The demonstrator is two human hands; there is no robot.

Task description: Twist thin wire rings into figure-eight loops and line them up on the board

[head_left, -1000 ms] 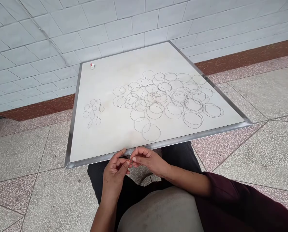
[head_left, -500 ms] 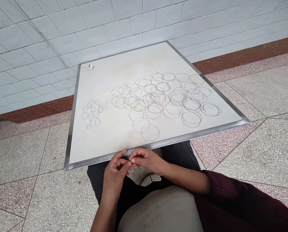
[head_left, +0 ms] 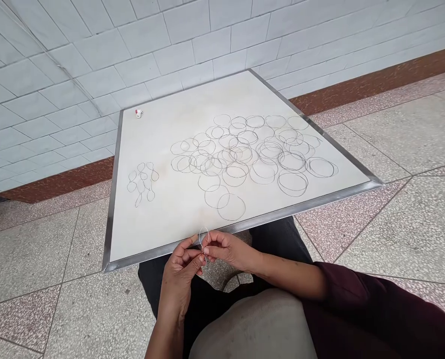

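A thin wire loop (head_left: pixel 204 229) stands up between my two hands at the table's front edge. My left hand (head_left: pixel 185 262) pinches the wire at its crossing with thumb and fingertips. From the other side my right hand (head_left: pixel 220 247) grips it too, its fingertips meeting those of the left. Below the pinch a smaller bit of the wire curves out, partly hidden by the fingers. On the white tabletop beyond lie many round wire rings (head_left: pixel 231 207), overlapping one another. Several twisted figure-eight wire loops (head_left: pixel 151 195) form a small group on the left.
The white table (head_left: pixel 158 229) has a grey metal rim and stands against a white tiled wall (head_left: pixel 181 50). Near its far left corner is a small white and red object (head_left: pixel 139 113). My legs are under the front edge, above a speckled stone floor (head_left: pixel 91 309).
My view has shifted slightly. Both hands still pinch the wire at nearly the same spot, and its upper loop looks turned a little more open towards me.
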